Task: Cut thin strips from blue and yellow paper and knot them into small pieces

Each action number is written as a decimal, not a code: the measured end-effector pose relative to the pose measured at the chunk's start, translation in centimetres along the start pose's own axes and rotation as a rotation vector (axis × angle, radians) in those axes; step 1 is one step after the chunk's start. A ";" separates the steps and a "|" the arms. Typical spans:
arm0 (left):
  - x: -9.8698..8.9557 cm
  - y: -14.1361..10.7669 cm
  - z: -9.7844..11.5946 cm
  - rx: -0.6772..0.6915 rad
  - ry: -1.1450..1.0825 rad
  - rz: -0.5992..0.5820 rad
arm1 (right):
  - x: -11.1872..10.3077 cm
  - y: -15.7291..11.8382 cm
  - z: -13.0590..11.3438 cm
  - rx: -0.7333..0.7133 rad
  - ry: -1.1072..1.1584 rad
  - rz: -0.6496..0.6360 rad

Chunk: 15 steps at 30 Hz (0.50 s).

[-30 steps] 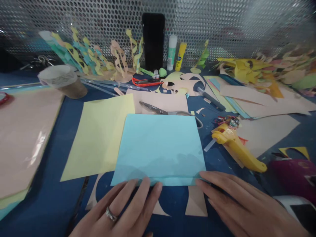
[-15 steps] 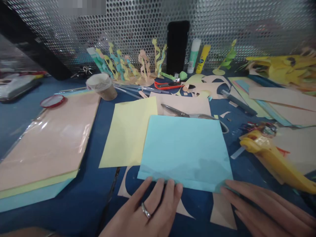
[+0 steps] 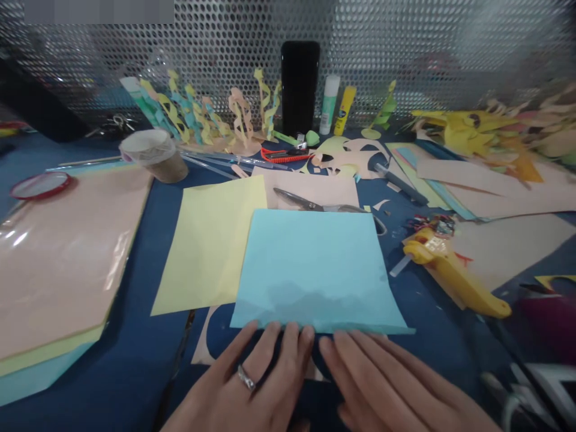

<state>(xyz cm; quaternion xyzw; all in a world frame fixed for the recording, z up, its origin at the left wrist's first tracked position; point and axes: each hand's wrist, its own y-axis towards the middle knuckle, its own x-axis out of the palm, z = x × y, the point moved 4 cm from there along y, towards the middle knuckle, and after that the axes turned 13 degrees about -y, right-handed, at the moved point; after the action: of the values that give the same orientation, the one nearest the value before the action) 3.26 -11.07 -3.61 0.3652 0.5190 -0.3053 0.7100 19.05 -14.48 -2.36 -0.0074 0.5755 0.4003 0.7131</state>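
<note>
A light blue paper sheet (image 3: 315, 264) lies on the dark blue table, its near edge folded into a narrow strip. My left hand (image 3: 261, 378), with a silver ring, rests its spread fingertips on the left part of that edge. My right hand (image 3: 382, 378) lies flat beside it, fingertips at the middle and right of the same edge. A yellow sheet (image 3: 207, 246) lies partly under the blue one at the left. Behind, scissors (image 3: 310, 203) lie on a pink sheet (image 3: 333, 186), their handles partly covered by the blue paper.
A yellow glue gun (image 3: 454, 276) lies at the right. A paper cup (image 3: 157, 156) stands behind a stack of pink paper (image 3: 76, 252). A phone (image 3: 299, 87), glue sticks (image 3: 330, 105) and curled paper shapes (image 3: 240, 117) stand along the mesh wall.
My right hand has moved left along the near edge of the blue paper, closer to my left hand. The right end of the folded strip now shows. The view has shifted to the right.
</note>
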 end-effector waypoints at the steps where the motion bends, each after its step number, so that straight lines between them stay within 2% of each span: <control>1: 0.1 -0.1 0.0 0.002 -0.010 0.016 | 0.3 0.2 -0.5 0.011 -0.004 -0.036; 9: 0.2 -0.2 0.0 0.028 0.011 0.028 | 1.4 -0.1 -1.4 0.068 -0.026 -0.059; 15: 0.1 -0.1 -0.5 0.043 0.003 0.029 | 0.9 0.0 -1.0 0.083 -0.031 -0.070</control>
<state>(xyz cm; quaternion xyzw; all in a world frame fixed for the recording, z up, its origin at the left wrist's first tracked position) 2.95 -10.69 -3.78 0.3883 0.5079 -0.3058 0.7055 18.29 -14.45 -3.46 0.0082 0.5800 0.3507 0.7352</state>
